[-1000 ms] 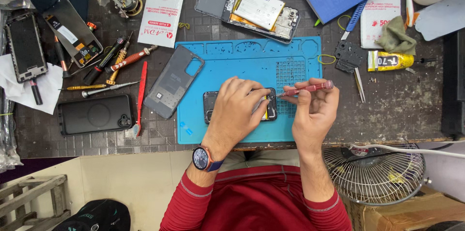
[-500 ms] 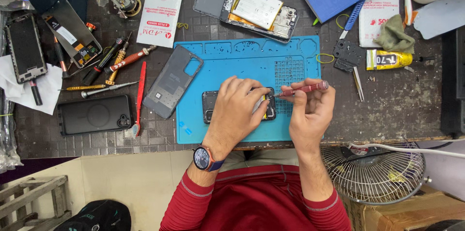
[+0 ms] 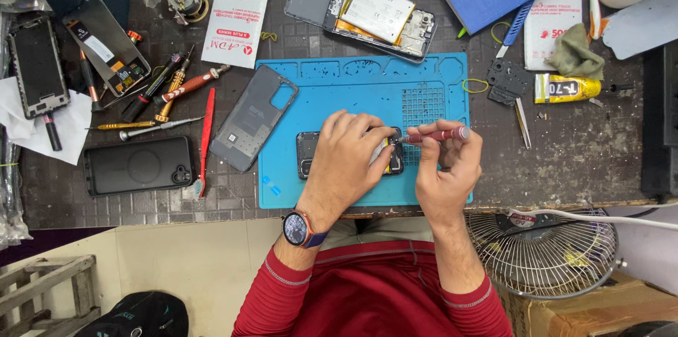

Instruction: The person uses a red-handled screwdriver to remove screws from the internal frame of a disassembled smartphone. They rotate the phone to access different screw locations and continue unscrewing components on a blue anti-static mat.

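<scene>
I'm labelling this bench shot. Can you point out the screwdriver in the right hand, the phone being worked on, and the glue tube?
Screwdriver (image 3: pixel 432 136), head view: middle of its red handle.
Phone (image 3: pixel 308 155), head view: exposed left end.
Glue tube (image 3: pixel 565 87), head view: middle of its yellow body.

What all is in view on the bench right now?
mat: 1, blue, bench centre
phone: 1, dark, on mat under left hand
screwdriver: 1, red, in right hand, tip at phone
back cover: 1, grey, mat's left edge
open phone: 1, battery showing, above mat
case: 1, black, left of mat
glue tube: 1, yellow, right of mat
fan: 1, wire cage, below bench right
hands: left on phone; right holds screwdriver
</scene>
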